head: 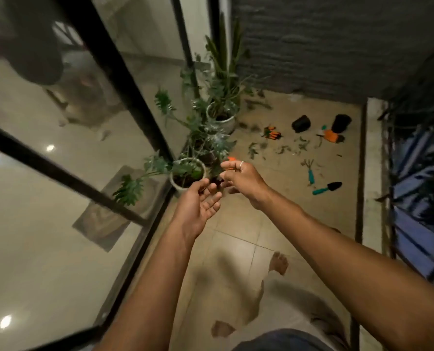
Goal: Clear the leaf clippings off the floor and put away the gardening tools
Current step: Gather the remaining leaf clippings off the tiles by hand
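The tiled floor (pixel 238 224) of this narrow balcony runs ahead of you, with the glass door (pixel 59 173) along its left edge. Against that glass stand 2 potted plants, the near white pot (pixel 176 179) just beyond your hands and the far white pot (pixel 223 121) behind it.

Your left hand (pixel 198 206) is raised palm up, fingers relaxed and spread, and holds nothing that shows. Your right hand (pixel 241 176), just beside it, has its fingers loosely bent. An orange tip (pixel 230 159) shows at those fingers, but you cannot tell from here whether it is held or lies behind them.

Well ahead on the floor sit 2 black pots (pixel 301 123), then the orange gloves (pixel 271 133) and an orange tool (pixel 331 136). Nearer you lie the teal-handled trowel (pixel 327 188) and the teal-handled hand rake (pixel 310 172). The leaf clippings (pixel 284 148) are scattered between the gloves and the rake, with more near the far pot.

Judging by this, you are at the very start: no clippings look gathered and every tool seen is out on the floor. All the sweeping up and putting away is left.
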Demonstrator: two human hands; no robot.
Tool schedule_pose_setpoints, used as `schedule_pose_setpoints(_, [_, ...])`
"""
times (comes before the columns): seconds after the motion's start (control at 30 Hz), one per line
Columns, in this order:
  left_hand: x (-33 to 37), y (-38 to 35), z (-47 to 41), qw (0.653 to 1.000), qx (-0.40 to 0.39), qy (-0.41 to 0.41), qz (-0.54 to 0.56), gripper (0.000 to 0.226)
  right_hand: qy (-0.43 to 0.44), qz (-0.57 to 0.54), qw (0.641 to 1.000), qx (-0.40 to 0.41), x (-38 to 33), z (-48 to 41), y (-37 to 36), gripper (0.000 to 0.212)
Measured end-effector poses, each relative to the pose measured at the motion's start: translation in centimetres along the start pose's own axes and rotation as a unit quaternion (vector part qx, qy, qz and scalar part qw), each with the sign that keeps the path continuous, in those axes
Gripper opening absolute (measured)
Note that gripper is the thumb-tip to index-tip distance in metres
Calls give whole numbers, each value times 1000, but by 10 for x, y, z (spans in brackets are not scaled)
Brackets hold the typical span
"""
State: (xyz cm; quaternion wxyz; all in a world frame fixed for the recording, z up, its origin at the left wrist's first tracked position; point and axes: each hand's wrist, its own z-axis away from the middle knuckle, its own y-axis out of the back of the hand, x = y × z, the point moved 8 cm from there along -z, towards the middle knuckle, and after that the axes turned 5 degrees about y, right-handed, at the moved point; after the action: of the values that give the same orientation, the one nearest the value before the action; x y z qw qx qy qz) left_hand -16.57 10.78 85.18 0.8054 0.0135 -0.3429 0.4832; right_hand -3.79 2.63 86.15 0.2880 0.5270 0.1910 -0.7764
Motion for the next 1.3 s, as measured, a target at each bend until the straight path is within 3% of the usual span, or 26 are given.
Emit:
schedule_pose_setpoints(0.47, [-5, -294, -129, 987, -96, 63, -108, 10, -7, -1, 989, 148, -34, -97, 292, 24])
schedule_pose_setpoints(1.3, [85, -538, -375, 952, -160, 139, -221, 19, -79, -57, 957, 273, -50, -334, 487, 25])
